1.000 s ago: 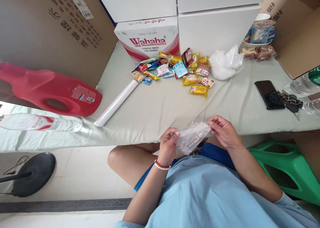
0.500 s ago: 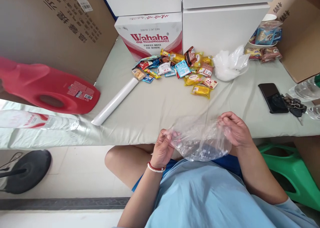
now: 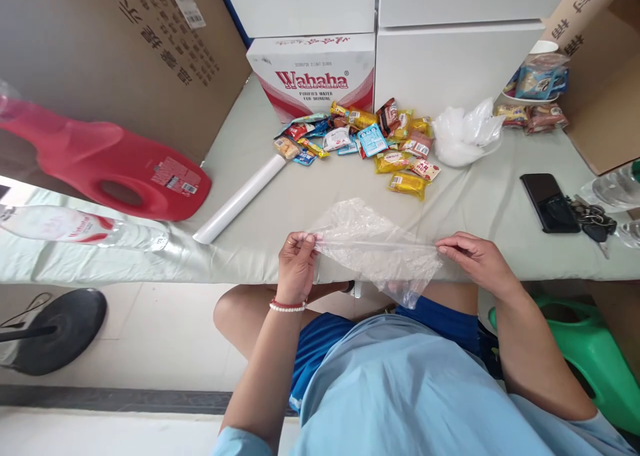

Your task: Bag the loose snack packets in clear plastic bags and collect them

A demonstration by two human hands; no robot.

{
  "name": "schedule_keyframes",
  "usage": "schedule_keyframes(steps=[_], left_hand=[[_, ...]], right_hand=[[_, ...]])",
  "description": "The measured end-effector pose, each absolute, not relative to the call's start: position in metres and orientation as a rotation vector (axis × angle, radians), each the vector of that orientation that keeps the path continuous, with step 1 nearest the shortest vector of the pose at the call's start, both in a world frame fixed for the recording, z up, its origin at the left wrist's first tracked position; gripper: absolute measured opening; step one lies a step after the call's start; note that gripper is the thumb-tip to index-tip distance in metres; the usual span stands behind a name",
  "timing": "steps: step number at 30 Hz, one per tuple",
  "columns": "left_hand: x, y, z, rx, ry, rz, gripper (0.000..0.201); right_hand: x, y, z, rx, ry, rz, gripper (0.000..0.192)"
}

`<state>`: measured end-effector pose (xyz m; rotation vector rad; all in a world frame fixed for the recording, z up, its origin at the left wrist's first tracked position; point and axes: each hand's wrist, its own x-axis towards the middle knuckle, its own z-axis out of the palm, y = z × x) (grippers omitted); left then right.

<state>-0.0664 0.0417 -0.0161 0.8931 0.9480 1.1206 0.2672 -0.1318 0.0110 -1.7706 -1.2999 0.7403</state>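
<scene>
Left grip [image 3: 297, 266] and right grip [image 3: 480, 261] pinch a clear plastic bag [image 3: 367, 241] over the table edge [image 3: 255, 269].

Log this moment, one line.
left hand: pinching clear plastic | right hand: pinching its opposite side | plastic: spread between hands | snacks: piled on table

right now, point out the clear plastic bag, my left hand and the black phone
clear plastic bag [image 3: 376, 251]: head view, on the crumpled film midway between both hands
left hand [image 3: 295, 268]: head view, on the middle of the hand
black phone [image 3: 548, 201]: head view, on the middle of its dark upper face
</scene>
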Motion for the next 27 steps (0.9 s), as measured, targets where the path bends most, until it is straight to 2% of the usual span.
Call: schedule_keyframes(steps=[4, 9, 11, 13, 14, 18, 20, 23, 25, 27], left_hand=[[-0.056, 0.082, -0.012, 1.028, 0.993, 1.158, 0.033], [-0.044, 0.086, 0.005, 1.396, 1.453, 1.402, 0.044], [-0.038, 0.063, 0.012, 1.626, 1.452, 1.412, 0.031], [-0.032, 0.038, 0.015, 1.797, 1.294, 1.262, 0.008], [-0.028, 0.028, 0.016, 1.828, 1.254, 1.205, 0.004], [-0.012, 0.032, 0.016, 1.915, 1.346, 1.104, 0.006], [-0.003, 0.056, 0.016, 2.02, 1.424, 0.992, 0.021], [0.012, 0.101, 0.012, 2.126, 1.485, 0.609, 0.041], [0.019, 0.123, 0.005, 2.138, 1.49, 0.451, 0.036], [0.021, 0.134, -0.005, 2.142, 1.453, 0.431, 0.023]], right_hand=[[0.248, -0.126, 0.009, -1.771, -1.365, 0.591, 0.027], [0.216, -0.121, 0.007, -1.76, -1.413, 0.476, 0.02], [0.206, -0.12, 0.005, -1.746, -1.448, 0.446, 0.017], [0.2, -0.121, 0.003, -1.715, -1.489, 0.415, 0.014], [0.198, -0.121, 0.002, -1.697, -1.512, 0.4, 0.014], [0.195, -0.124, 0.003, -1.637, -1.636, 0.361, 0.011], [0.193, -0.124, 0.004, -1.624, -1.698, 0.356, 0.011], [0.189, -0.126, 0.003, -1.63, -1.731, 0.366, 0.012], [0.187, -0.128, 0.002, -1.647, -1.727, 0.39, 0.015], [0.189, -0.131, 0.002, -1.66, -1.732, 0.462, 0.018]])
